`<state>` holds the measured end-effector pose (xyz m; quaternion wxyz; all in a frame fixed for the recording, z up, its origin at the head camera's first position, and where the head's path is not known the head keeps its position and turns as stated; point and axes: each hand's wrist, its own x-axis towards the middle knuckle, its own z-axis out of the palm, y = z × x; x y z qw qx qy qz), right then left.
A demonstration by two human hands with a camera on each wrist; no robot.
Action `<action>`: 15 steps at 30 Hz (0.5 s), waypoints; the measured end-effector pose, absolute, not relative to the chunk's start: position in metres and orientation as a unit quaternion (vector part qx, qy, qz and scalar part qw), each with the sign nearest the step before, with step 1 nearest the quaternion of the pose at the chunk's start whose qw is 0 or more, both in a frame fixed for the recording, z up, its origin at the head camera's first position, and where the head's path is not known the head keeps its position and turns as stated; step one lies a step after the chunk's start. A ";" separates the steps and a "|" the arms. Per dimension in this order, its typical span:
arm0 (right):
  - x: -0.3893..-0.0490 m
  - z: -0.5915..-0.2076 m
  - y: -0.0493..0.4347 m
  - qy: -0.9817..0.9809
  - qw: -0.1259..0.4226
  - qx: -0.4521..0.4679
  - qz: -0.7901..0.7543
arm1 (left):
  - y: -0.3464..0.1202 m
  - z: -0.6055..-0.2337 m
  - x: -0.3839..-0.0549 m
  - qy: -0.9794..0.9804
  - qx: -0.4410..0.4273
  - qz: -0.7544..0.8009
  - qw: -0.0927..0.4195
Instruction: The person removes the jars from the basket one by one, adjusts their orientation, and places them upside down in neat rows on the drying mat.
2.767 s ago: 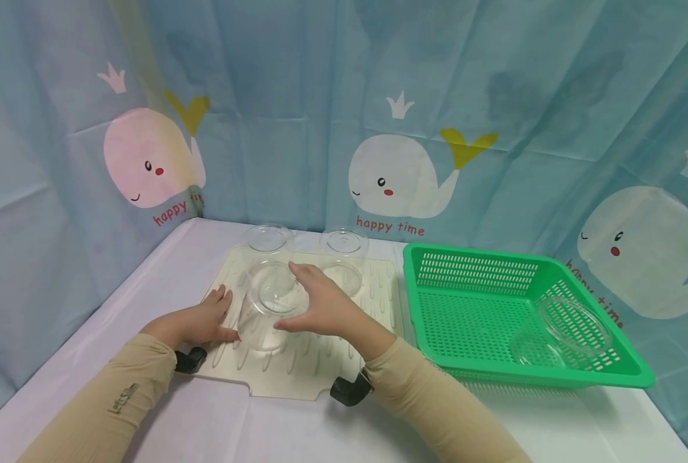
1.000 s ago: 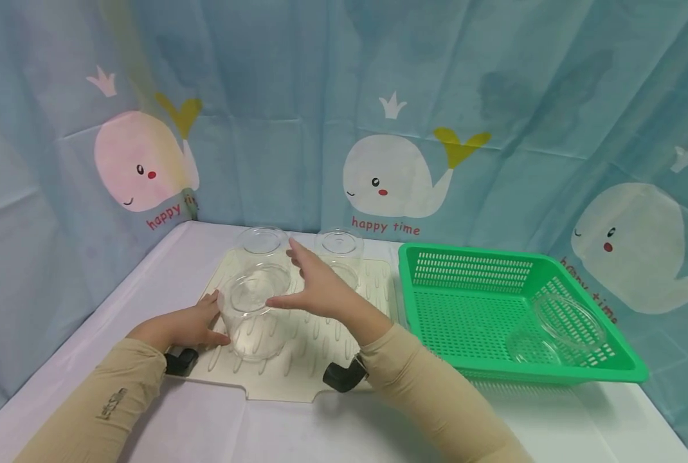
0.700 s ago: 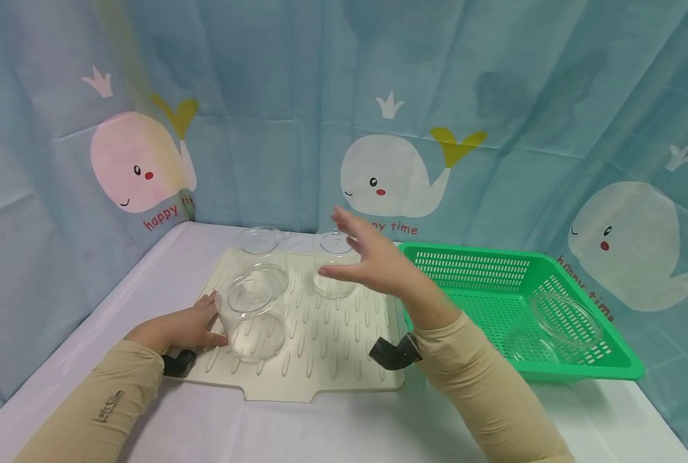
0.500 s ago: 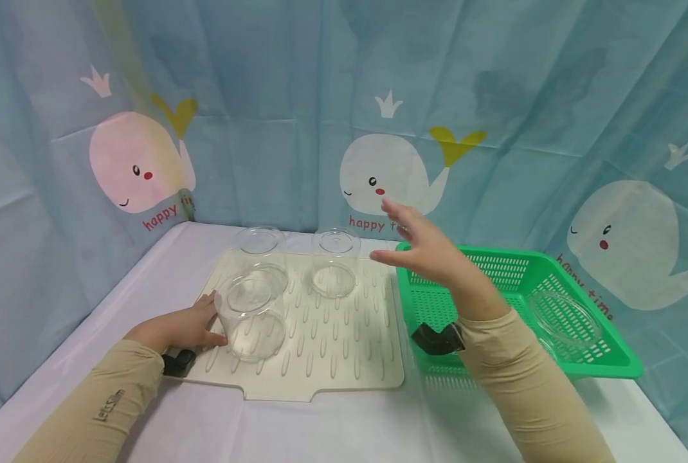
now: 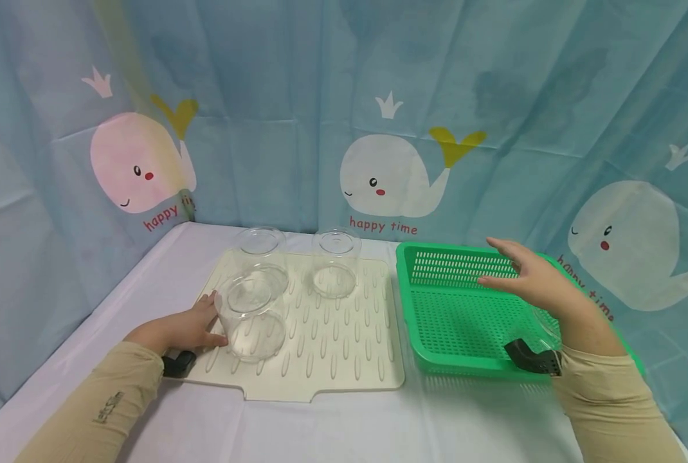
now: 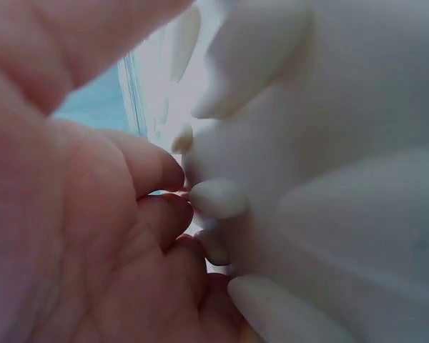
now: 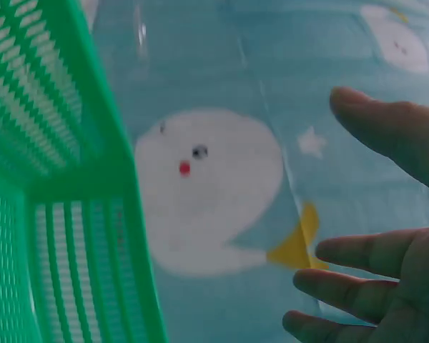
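Three clear plastic cups stand on a cream ribbed draining mat (image 5: 350, 376): a front cup (image 5: 256, 328), a back left cup (image 5: 261, 243) and a back right cup (image 5: 335, 263). My left hand (image 5: 184, 328) rests on the mat's left side, its fingertips close to the front cup. In the left wrist view its fingers (image 6: 157, 164) lie against the mat's raised ribs. Over the green basket (image 5: 436, 360) hovers my right hand (image 5: 535, 276), fingers and thumb spread with nothing between them. Behind its wrist, a clear cup (image 5: 543, 321) in the basket is mostly hidden.
A white cloth (image 5: 298, 431) covers the table under the mat and basket. Blue curtains (image 5: 274, 161) with whale prints hang close behind and on both sides. The basket's slotted wall (image 7: 79, 243) rises at the left of the right wrist view.
The right hand has let go of the front cup and swung right across the mat to above the basket. That cup shifted slightly left and toward me earlier. The left hand stays on the mat.
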<state>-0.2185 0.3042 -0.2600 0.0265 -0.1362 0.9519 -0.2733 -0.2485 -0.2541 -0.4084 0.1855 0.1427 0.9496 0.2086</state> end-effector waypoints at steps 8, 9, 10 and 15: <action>-0.205 -0.285 0.372 0.969 0.051 -0.103 -0.220 | -0.256 -0.409 -0.248 0.946 0.161 0.206 0.194; -0.204 -0.288 0.379 0.970 0.053 -0.104 -0.215 | -0.256 -0.409 -0.248 0.945 0.159 0.206 0.197; -0.203 -0.291 0.384 0.971 0.054 -0.106 -0.209 | -0.256 -0.410 -0.249 0.945 0.157 0.207 0.199; -0.200 -0.298 0.398 0.973 0.058 -0.112 -0.194 | -0.256 -0.413 -0.250 0.946 0.145 0.202 0.207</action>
